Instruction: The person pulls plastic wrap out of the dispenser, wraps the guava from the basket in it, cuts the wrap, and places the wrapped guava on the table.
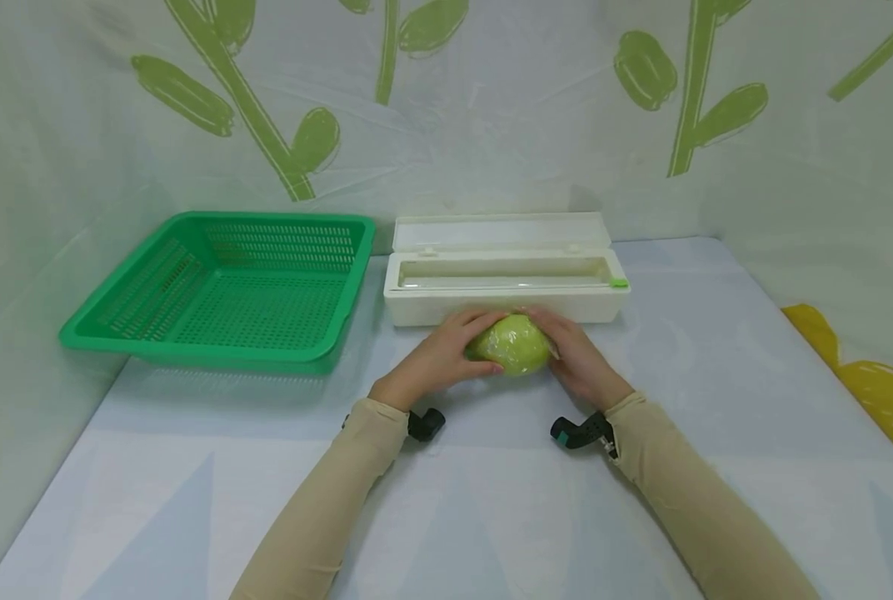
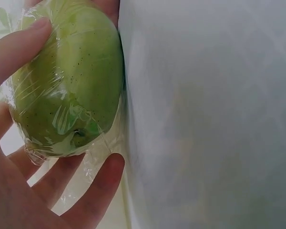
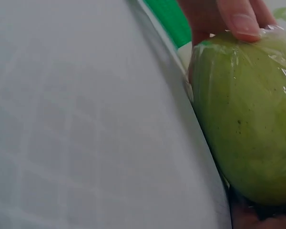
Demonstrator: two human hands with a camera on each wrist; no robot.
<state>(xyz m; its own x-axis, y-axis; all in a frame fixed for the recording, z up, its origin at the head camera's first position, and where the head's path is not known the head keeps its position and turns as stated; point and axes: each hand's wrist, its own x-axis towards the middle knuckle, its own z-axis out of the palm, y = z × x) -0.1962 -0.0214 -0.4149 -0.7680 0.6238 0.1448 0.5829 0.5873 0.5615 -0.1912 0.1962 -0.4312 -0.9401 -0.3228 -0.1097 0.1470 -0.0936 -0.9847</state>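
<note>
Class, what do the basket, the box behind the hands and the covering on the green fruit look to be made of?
Basket: green moulded plastic, perforated floor and walls.
Box: smooth off-white plastic, probably; lid open.
Covering: thin clear film, shiny and creased, over the fruit.

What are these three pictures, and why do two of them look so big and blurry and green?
A person is wearing three small cameras: one on the head and one on each wrist. The big picture comes from the head camera and looks down at a table covered with a pale cloth. There you see the left hand and the right hand cupped around a green fruit, which is wrapped in clear plastic film. Behind the hands lies a long white wrap box with its lid open, and to the left sits a green basket with little holes. The other two pictures come from the wrist cameras. They sit very close to the fruit, so it fills the picture, and you can see fingertips pressing on the shiny film.
</note>
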